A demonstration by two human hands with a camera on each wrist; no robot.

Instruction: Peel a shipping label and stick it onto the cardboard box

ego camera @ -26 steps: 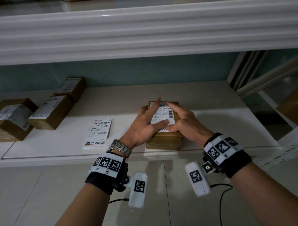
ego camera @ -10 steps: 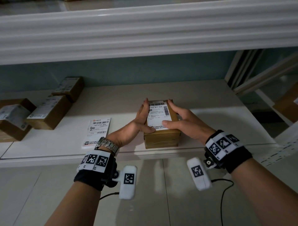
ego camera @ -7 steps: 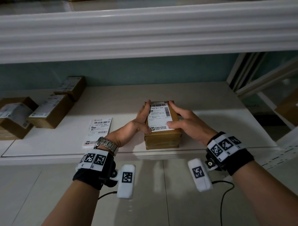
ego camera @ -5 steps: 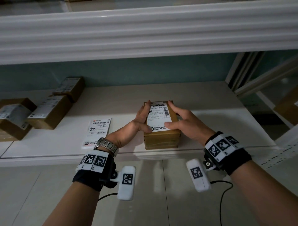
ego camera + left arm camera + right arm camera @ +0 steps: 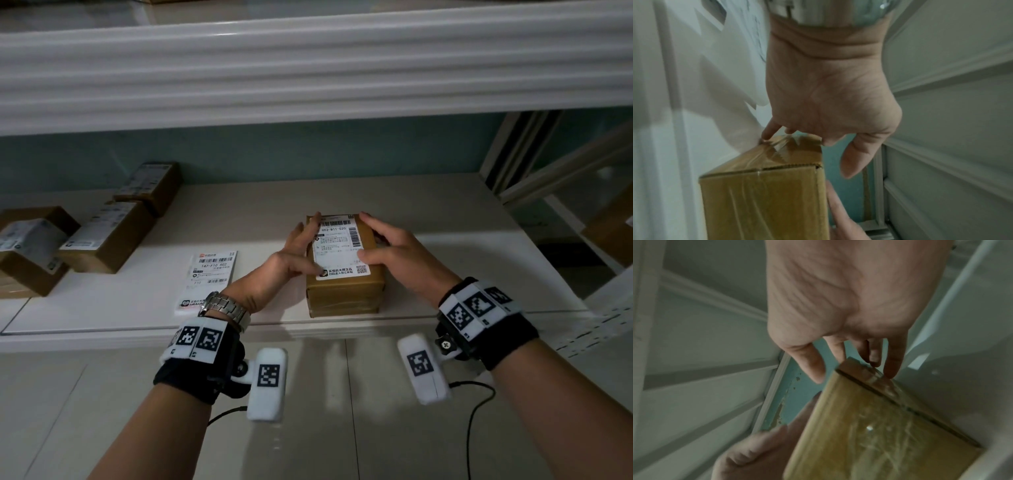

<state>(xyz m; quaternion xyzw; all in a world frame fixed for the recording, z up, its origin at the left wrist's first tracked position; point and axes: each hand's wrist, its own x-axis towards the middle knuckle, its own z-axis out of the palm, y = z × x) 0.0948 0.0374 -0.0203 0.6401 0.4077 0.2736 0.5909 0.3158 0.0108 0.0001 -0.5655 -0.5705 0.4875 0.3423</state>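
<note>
A brown cardboard box stands near the front edge of the white shelf. A white shipping label with barcodes lies flat on its top. My left hand lies against the box's left side with straight fingers, its thumb on the label's near left corner. My right hand reaches over the right edge, thumb resting on the label's right side. In the left wrist view the fingers touch the taped box. In the right wrist view the fingertips touch the box.
A stack of unpeeled labels lies on the shelf left of the box. Three labelled boxes sit at the far left. A thick white moulding overhangs the shelf. A window frame borders the right end.
Both hands lay on top of the label, pressing it flat; they have since slid apart to the box's two sides, thumbs staying on the label. The box has barely shifted.
</note>
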